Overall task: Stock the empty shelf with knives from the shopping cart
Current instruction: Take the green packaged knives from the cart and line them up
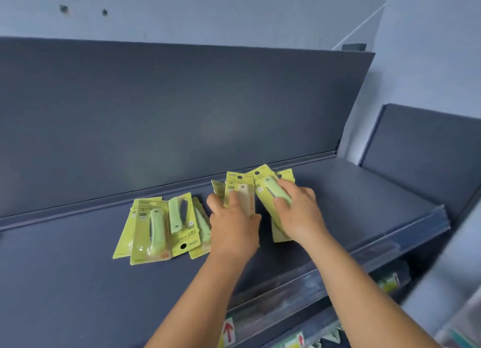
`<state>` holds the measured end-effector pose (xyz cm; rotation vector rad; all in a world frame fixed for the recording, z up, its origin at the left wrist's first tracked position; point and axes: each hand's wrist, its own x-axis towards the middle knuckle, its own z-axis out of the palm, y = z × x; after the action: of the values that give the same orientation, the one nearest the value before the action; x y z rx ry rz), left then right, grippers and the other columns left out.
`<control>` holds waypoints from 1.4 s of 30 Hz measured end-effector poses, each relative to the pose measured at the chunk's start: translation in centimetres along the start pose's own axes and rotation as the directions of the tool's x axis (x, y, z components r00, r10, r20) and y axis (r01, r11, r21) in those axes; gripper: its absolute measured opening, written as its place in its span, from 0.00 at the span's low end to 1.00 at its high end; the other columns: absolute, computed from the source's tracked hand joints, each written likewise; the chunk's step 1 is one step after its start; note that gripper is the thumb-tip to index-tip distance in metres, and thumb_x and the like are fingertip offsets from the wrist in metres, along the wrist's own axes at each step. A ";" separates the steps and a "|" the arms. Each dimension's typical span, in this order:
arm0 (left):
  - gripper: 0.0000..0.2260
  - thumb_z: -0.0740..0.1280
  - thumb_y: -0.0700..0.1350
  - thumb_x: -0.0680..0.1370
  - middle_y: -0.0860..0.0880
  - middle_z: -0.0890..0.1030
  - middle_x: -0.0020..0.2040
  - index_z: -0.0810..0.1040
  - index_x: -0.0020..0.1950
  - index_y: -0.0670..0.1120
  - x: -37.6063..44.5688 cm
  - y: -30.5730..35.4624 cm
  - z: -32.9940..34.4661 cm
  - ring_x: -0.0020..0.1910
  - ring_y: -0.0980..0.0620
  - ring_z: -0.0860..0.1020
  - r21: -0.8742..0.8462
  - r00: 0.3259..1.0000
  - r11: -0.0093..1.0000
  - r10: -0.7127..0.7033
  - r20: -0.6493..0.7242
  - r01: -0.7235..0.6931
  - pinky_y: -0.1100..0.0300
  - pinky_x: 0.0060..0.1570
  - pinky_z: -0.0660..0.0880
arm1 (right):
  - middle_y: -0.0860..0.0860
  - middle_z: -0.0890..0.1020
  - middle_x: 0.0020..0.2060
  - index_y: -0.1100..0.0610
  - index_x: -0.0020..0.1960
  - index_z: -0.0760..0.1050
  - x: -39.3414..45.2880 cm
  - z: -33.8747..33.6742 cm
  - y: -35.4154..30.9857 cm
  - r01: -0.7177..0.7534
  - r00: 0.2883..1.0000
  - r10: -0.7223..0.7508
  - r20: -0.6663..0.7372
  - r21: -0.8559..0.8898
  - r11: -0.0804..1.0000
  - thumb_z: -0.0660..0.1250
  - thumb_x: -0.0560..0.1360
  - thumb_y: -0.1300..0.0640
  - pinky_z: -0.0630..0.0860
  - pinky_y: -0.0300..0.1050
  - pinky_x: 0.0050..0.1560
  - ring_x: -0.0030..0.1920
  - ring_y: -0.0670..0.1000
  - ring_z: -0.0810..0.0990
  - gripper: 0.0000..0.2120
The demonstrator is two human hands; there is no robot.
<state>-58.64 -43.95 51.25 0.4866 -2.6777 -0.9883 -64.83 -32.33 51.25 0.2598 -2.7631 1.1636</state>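
Note:
Several fruit knives in yellow-green blister packs lie on the dark grey shelf [78, 282]. A loose pile of packs [156, 230] rests flat at the shelf's middle. My left hand [234, 228] grips a pack with a beige-handled knife [240, 188], holding it upright. Beside it, my right hand [299, 212] grips a pack with a green-handled knife [268, 188], tilted to the left. More packs stand behind and under both hands, partly hidden. The shopping cart is not in view.
The shelf's tall dark back panel [182, 113] rises behind the packs. A clear price rail [377, 256] runs along the front edge. Lower shelves with goods and red arrow tags [228, 332] sit below. Another dark shelf unit [429, 152] stands at the right.

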 end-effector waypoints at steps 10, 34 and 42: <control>0.30 0.51 0.56 0.82 0.42 0.57 0.75 0.50 0.77 0.40 0.9 0.3 2.6 0.75 0.41 0.51 0.446 0.993 0.893 -0.099 0.059 0.062 0.49 0.72 0.53 | 0.48 0.59 0.74 0.43 0.75 0.52 2.3 1.6 1.7 0.138 0.960 -0.032 0.279 -0.372 0.918 0.45 0.82 0.49 0.62 0.53 0.65 0.70 0.57 0.60 0.22; 0.17 0.65 0.47 0.74 0.45 0.80 0.52 0.76 0.61 0.42 -8.7 2.9 4.1 0.49 0.44 0.79 0.060 0.695 0.692 0.716 0.065 -0.719 0.55 0.46 0.78 | 0.52 0.76 0.63 0.55 0.68 0.71 -14.4 -4.7 4.1 -0.183 0.900 0.078 -0.430 -0.209 0.961 0.59 0.78 0.48 0.66 0.51 0.64 0.64 0.54 0.73 0.20; 0.22 0.71 0.47 0.72 0.47 0.78 0.58 0.73 0.65 0.45 -17.8 -0.4 6.3 0.56 0.47 0.77 -0.115 0.431 0.510 0.809 0.400 -0.852 0.56 0.52 0.76 | 0.49 0.74 0.65 0.50 0.69 0.69 -28.8 -2.2 6.7 -0.561 0.747 0.418 -0.516 -0.154 0.813 0.52 0.76 0.41 0.67 0.49 0.64 0.64 0.52 0.72 0.26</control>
<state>-44.41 -33.60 44.29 -1.1247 -2.7040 -0.6372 -38.03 -23.03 42.73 -0.7457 -2.5623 0.7172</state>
